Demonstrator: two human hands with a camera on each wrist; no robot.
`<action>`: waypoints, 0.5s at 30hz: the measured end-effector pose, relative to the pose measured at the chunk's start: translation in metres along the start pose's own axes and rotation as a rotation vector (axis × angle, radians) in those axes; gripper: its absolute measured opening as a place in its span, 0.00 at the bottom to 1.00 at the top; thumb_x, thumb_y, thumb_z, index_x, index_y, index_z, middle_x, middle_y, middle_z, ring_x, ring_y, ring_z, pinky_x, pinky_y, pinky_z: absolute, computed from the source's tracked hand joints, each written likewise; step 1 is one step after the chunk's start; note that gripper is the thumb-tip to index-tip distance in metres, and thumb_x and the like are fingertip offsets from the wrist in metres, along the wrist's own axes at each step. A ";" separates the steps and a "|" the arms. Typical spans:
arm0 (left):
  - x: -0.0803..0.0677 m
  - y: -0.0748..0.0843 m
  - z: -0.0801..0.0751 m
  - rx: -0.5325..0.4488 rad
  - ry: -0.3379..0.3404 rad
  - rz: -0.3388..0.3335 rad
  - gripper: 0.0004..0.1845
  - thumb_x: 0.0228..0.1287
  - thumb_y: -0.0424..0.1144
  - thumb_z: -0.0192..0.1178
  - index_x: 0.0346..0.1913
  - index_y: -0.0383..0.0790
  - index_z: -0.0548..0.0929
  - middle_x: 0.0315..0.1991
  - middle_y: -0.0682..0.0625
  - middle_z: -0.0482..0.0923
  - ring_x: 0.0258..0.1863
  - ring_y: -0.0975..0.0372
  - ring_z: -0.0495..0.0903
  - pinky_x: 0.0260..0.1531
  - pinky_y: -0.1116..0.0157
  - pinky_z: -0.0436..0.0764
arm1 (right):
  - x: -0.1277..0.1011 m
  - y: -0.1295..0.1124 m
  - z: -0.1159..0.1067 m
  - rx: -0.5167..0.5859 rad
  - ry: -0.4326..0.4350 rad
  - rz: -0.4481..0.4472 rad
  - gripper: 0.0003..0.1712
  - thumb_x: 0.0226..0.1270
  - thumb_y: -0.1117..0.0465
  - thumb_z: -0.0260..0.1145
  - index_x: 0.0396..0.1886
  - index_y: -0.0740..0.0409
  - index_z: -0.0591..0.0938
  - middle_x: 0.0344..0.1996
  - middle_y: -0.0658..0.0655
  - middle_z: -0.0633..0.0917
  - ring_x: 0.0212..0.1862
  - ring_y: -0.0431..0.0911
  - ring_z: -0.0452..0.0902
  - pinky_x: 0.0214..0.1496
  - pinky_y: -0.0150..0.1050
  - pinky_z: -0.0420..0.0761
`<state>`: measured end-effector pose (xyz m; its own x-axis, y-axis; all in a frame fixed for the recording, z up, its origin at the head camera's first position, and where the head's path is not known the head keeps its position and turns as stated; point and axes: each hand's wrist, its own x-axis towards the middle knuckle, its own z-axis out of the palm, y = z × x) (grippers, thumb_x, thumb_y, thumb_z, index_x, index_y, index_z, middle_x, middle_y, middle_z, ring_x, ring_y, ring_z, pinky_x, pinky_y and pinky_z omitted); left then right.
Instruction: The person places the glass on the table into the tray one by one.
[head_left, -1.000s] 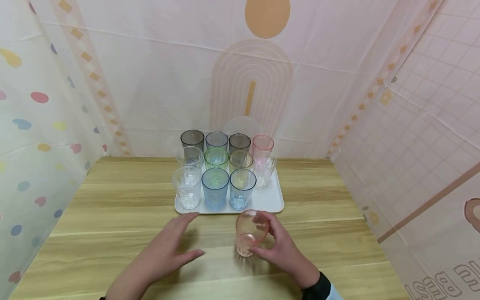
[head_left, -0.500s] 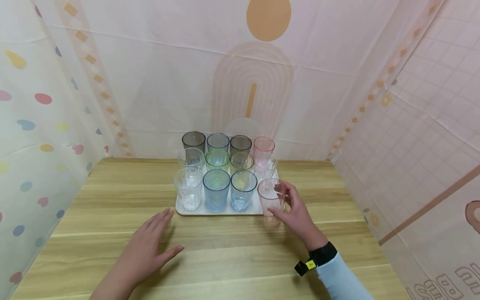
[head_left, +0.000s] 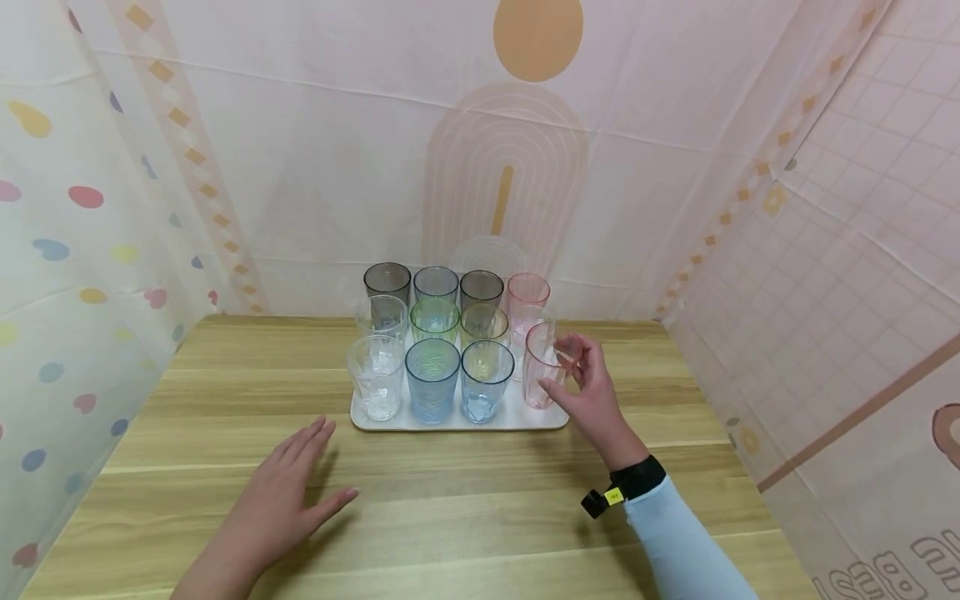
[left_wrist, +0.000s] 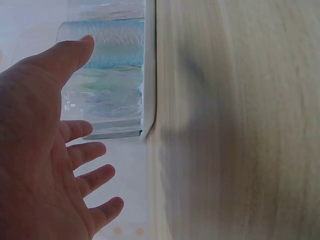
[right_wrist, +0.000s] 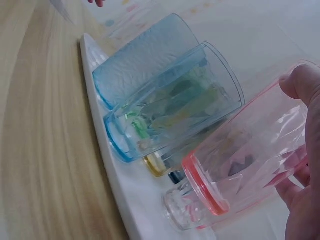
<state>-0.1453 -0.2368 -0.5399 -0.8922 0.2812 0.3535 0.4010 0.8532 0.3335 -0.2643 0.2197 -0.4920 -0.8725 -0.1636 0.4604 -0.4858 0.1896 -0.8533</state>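
Observation:
My right hand (head_left: 594,398) grips a clear pink drinking glass (head_left: 537,382) by its side, thumb in front and fingers round the far right. This glass is at the front right corner of the white tray (head_left: 553,419), slightly tilted, its base close over the tray in the right wrist view. To its left, two blue glasses (head_left: 432,385) and a clear glass (head_left: 377,387) fill out the front row. My left hand (head_left: 273,504) is held over the table in front of the tray's left side, fingers spread, holding nothing.
Behind the front row stand several more glasses, among them a green one (head_left: 435,317), a yellowish one (head_left: 484,321), dark grey ones and a pink one (head_left: 528,289). The wooden table (head_left: 420,517) ends at patterned cloth walls (head_left: 322,167) behind and beside.
The right hand has carried the pink glass from the table before the tray, rightward and away, to the tray's front right corner. The left hand has drawn back a little leftward.

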 end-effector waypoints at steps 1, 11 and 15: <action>-0.001 -0.001 0.000 -0.001 -0.001 -0.002 0.56 0.63 0.61 0.79 0.83 0.32 0.67 0.80 0.33 0.69 0.75 0.34 0.70 0.70 0.32 0.72 | 0.002 0.000 0.001 0.006 0.007 0.001 0.48 0.68 0.77 0.77 0.79 0.64 0.60 0.74 0.74 0.71 0.78 0.60 0.69 0.82 0.55 0.69; -0.004 -0.005 0.002 -0.005 0.001 -0.018 0.56 0.63 0.61 0.80 0.83 0.31 0.68 0.79 0.32 0.69 0.74 0.33 0.71 0.68 0.30 0.73 | -0.002 0.020 0.015 0.013 0.041 0.040 0.47 0.66 0.77 0.78 0.77 0.67 0.60 0.73 0.71 0.72 0.77 0.61 0.70 0.81 0.62 0.68; -0.004 -0.006 0.002 -0.009 0.003 -0.022 0.55 0.63 0.61 0.80 0.82 0.31 0.69 0.79 0.32 0.70 0.74 0.33 0.71 0.68 0.30 0.73 | -0.005 0.030 0.021 0.006 0.038 0.048 0.47 0.65 0.77 0.79 0.76 0.66 0.61 0.72 0.68 0.72 0.77 0.60 0.70 0.82 0.60 0.68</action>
<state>-0.1446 -0.2424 -0.5456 -0.9003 0.2610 0.3482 0.3830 0.8550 0.3495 -0.2734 0.2062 -0.5251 -0.8960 -0.1175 0.4282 -0.4435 0.1903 -0.8758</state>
